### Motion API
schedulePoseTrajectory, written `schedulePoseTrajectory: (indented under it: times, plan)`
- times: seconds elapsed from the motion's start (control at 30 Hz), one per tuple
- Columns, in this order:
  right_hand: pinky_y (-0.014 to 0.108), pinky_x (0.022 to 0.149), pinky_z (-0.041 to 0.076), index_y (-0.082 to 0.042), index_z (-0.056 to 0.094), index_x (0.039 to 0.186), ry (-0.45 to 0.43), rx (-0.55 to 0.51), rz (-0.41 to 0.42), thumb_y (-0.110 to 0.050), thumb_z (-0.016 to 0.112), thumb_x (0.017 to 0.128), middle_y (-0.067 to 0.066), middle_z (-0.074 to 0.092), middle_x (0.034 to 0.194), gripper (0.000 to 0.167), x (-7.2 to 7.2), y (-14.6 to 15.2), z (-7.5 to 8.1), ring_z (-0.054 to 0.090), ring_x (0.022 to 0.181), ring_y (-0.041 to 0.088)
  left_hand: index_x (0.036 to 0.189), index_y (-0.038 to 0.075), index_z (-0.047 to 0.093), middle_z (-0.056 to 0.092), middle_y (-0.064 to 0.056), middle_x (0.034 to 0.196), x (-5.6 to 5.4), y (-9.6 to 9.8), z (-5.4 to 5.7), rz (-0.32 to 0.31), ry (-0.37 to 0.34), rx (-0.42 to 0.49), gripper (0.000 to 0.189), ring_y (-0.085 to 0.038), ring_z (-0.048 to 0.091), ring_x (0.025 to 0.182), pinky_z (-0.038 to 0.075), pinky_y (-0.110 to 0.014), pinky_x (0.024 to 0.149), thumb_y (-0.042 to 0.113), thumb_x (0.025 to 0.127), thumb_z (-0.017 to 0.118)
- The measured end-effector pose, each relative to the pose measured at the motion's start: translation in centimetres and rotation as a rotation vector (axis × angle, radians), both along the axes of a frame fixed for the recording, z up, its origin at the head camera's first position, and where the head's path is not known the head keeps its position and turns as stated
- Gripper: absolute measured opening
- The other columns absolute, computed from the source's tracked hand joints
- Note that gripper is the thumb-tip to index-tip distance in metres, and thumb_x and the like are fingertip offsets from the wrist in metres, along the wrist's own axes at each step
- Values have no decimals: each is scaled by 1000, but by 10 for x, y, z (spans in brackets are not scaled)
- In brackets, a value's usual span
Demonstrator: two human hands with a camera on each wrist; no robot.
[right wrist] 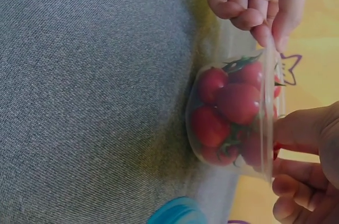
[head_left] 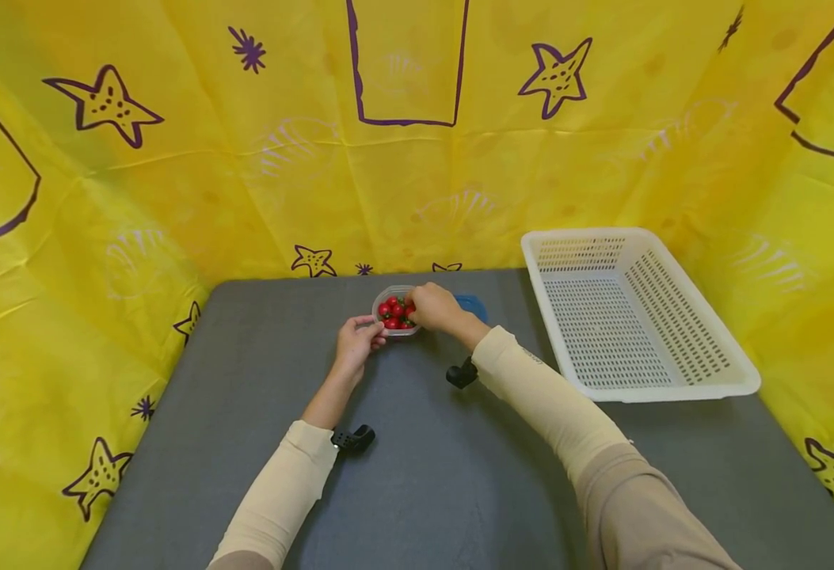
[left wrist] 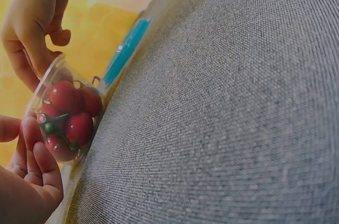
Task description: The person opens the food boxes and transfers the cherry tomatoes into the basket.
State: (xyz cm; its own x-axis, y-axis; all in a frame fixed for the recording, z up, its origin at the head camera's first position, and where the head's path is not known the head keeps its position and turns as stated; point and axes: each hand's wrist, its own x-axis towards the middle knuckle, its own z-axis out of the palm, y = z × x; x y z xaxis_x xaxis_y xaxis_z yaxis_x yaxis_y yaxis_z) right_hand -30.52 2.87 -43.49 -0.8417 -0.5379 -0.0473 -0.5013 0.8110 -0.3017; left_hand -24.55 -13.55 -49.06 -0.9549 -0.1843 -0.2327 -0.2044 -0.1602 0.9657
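Observation:
A small clear plastic tub (right wrist: 267, 102) of red cherry tomatoes (head_left: 392, 323) with green stems stands near the far edge of the table. My left hand (head_left: 356, 342) pinches the tub's rim at its near left side, thumb and forefinger meeting there in the right wrist view. From the right, my right hand (head_left: 436, 307) reaches over the rim with its fingertips down among the tomatoes. Red shows between its thumb and forefinger, where they pinch a tomato (right wrist: 276, 153) mostly hidden by the rim. Behind that hand lies a blue lid (head_left: 472, 307), partly covered.
A large white perforated basket (head_left: 580, 372) stands on the right of the grey table (head_left: 417, 483). Yellow patterned cloth (head_left: 417, 190) rises along the back and both sides. Black wrist cameras (head_left: 355, 438) sit on both forearms.

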Motion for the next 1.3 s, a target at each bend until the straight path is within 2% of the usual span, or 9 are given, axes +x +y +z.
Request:
schedulePoseTrajectory:
  times: [0.2,0.33,0.47,0.63,0.87,1.1,1.3]
  plan:
    - [37,85,54,-5,69,115,-16,-11,25,-15,65,92,11,72,110,26,-1,2,7,66,94,24,114,0,47,65,8,61,-1,0,-1,0,-14,16,24,-3,57,50,47,-19,57,4,93,60]
    - [35,82,55,-4,68,116,-63,-72,32,-14,65,92,12,72,109,26,-2,6,13,68,92,25,114,1,47,65,7,61,-1,0,-1,2,-37,36,24,-3,57,50,47,-19,56,4,94,59]
    - [35,82,55,-3,67,114,-98,-151,31,-14,64,93,14,71,108,24,-7,12,24,68,93,25,114,1,47,65,6,62,-3,0,1,5,-48,56,24,-3,57,51,46,-18,56,6,94,60]
    - [38,84,55,-3,67,114,-106,-188,34,-14,63,94,14,71,110,23,-14,27,42,67,97,27,114,3,47,65,7,63,-5,-1,2,0,-46,67,24,-4,58,52,48,-18,58,8,95,60]
    - [42,87,53,2,62,119,-104,-212,-19,-14,63,94,22,67,114,30,-25,60,64,64,102,33,112,3,47,65,7,64,-3,-3,4,-17,-54,80,22,-4,59,55,48,-19,59,8,95,60]
    - [46,90,50,5,63,115,-28,-239,-88,-11,65,90,26,68,110,30,-36,103,74,64,100,37,112,3,47,66,6,66,0,-3,5,-31,-65,84,22,-4,60,57,48,-20,61,9,96,60]
    - [48,89,51,4,63,119,-22,-244,-190,-15,65,92,26,67,112,33,-38,133,81,63,102,38,109,5,48,67,6,67,1,-2,4,-36,-73,81,19,-4,60,57,48,-20,61,9,95,60]
